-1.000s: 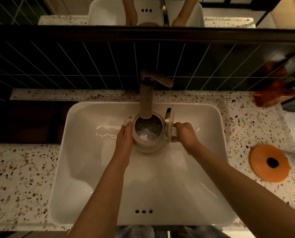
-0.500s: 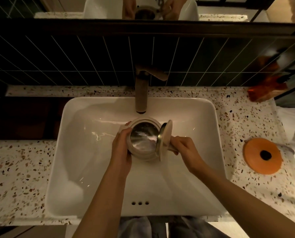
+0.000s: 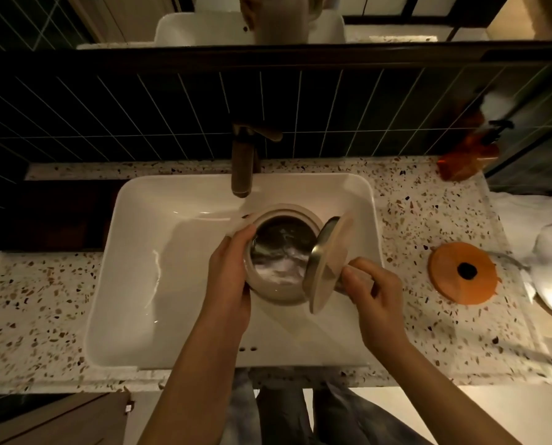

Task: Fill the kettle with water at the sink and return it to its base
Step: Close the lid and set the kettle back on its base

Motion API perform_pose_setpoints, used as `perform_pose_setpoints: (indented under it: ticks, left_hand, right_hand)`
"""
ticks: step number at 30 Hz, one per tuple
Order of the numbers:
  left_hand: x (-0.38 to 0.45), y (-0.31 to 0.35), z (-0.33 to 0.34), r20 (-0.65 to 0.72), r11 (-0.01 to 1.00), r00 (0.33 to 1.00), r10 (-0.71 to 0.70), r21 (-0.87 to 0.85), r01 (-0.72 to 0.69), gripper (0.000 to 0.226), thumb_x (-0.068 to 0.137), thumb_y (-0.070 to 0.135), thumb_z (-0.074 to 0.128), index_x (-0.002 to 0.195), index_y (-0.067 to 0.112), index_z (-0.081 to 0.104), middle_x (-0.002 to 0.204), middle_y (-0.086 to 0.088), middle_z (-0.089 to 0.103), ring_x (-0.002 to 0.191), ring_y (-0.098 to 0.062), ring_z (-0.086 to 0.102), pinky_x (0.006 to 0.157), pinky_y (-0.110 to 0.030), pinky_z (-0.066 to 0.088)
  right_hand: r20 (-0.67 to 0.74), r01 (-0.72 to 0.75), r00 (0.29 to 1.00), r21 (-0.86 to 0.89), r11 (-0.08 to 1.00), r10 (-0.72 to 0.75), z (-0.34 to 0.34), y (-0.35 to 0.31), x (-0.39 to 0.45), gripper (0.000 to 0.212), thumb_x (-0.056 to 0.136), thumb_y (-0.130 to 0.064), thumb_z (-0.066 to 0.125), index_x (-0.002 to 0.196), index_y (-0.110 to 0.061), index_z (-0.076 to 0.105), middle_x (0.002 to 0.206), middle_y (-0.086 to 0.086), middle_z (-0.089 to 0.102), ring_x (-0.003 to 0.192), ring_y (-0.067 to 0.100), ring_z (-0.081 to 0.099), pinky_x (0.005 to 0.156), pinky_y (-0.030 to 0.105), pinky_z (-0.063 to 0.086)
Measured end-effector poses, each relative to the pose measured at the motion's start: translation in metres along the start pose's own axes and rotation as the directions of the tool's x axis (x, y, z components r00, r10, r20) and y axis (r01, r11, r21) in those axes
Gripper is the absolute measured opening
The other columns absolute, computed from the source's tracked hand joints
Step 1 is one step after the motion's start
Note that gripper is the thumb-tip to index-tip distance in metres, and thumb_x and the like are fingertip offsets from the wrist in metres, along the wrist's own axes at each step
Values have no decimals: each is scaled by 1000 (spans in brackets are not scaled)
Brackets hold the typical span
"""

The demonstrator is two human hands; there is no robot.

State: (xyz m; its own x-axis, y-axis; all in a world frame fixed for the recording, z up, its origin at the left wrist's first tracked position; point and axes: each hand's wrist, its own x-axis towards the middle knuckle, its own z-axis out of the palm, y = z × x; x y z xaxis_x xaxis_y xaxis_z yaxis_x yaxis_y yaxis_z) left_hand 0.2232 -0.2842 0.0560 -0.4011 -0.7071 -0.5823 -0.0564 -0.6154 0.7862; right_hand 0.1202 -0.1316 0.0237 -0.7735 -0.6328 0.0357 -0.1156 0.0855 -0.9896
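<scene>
I'm looking down on the speckled table [image 3: 429, 316], pale stone with dark and rust flecks, running left and right under a wall of dark tiles [image 3: 140, 117]. Set into it, dead centre, the white sink [image 3: 133, 284], a rounded rectangle with two overflow holes showing on its near wall. The tap [image 3: 243, 162] stands at the back edge, bronze-coloured, its spout ending just behind the kettle.

Now the kettle [image 3: 281, 293]: it's over the basin, right of the middle, in front of the spout rather than under it. Beige body, shiny metal inside, and I can see water swirling and catching the light in there. The lid [image 3: 327, 268] is hinged up on the right side, standing on edge, steel underside facing the opening.

My left hand [image 3: 228, 284] is cupped against the kettle's left wall, fingers wrapped round the rim side, grip firmly on the body. My right hand [image 3: 376, 293] is closed round the handle, just right of the raised lid.

Off to the right on the table, well apart from the sink, the orange base [image 3: 461, 274], a flat disc with a dark centre. At the far right corner, something orange [image 3: 467, 155] against the tiles, too blurred to name.
</scene>
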Motion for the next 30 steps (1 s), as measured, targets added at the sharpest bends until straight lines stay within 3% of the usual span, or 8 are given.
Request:
perform_pose_setpoints:
  ticks: [3, 7, 11, 15, 21, 24, 28, 30]
  left_hand:
    - [-20, -6, 14, 18, 1000, 1000, 8, 10, -8, 30, 89, 31, 61, 114, 19, 72, 108, -3, 76, 103, -20, 69, 86, -36, 54]
    - [-49, -22, 38, 76, 1000, 997, -11, 0, 11, 32, 90, 29, 61, 118, 16, 71, 114, -6, 74, 106, -22, 69, 88, -36, 53]
    - [-75, -47, 59, 80, 1000, 997, -24, -4, 24, 34, 90, 26, 61, 119, 11, 70, 113, -9, 74, 105, -22, 69, 82, -30, 53]
    - [-100, -73, 74, 52, 999, 998, -44, 16, 43, 29, 91, 25, 59, 114, 12, 72, 107, -8, 76, 95, -17, 71, 68, -21, 53]
    - [-121, -98, 83, 10, 999, 999, -47, 20, 47, 28, 92, 26, 60, 111, 11, 73, 92, 0, 78, 75, -6, 73, 55, -16, 53]
    - [-125, -98, 83, 31, 998, 999, -37, 59, 35, 26, 92, 28, 59, 112, 18, 73, 102, 0, 77, 85, -7, 73, 65, -21, 53]
    - [-125, -95, 79, 18, 996, 999, -29, 83, 27, 23, 93, 27, 60, 108, 19, 74, 98, 3, 78, 89, -11, 72, 72, -26, 51]
    - [-124, -94, 75, 31, 992, 1000, -1, 123, -3, 25, 94, 26, 58, 111, 16, 73, 98, 2, 77, 94, -13, 70, 74, -27, 49]
  right_hand:
    - [-68, 7, 998, 9, 1000, -6, -20, -11, -11, 35, 83, -35, 56, 52, -18, 50, 49, -3, 43, 47, 21, 41, 46, 44, 39]
    - [-124, -6, 992, 49, 999, 12, -57, -11, -32, 39, 81, -33, 54, 49, -11, 44, 47, -5, 37, 47, 11, 34, 47, 26, 30]
    - [-183, -32, 982, 107, 994, 51, -92, -4, -48, 48, 81, -32, 56, 50, 3, 44, 48, 16, 36, 46, 35, 32, 47, 35, 35]
    - [-214, -51, 974, 135, 990, 79, -120, -1, -62, 41, 77, -32, 56, 45, -10, 45, 44, 4, 39, 44, 16, 38, 45, 23, 43]
    - [-214, -74, 970, 191, 979, 115, -140, 9, -77, 36, 74, -32, 55, 40, -21, 47, 40, -8, 41, 39, 10, 42, 42, 22, 46]
    - [-230, -78, 966, 169, 983, 116, -141, 13, -79, 41, 74, -31, 55, 42, -11, 41, 42, 0, 36, 42, 19, 34, 46, 29, 40]
    - [-223, -74, 968, 197, 978, 119, -136, 9, -76, 35, 72, -30, 54, 40, -21, 46, 40, -9, 38, 40, 8, 35, 40, 20, 41]
    - [-239, -79, 964, 150, 986, 114, -135, 12, -73, 41, 74, -32, 55, 41, -10, 42, 41, 5, 36, 40, 26, 32, 40, 30, 38]
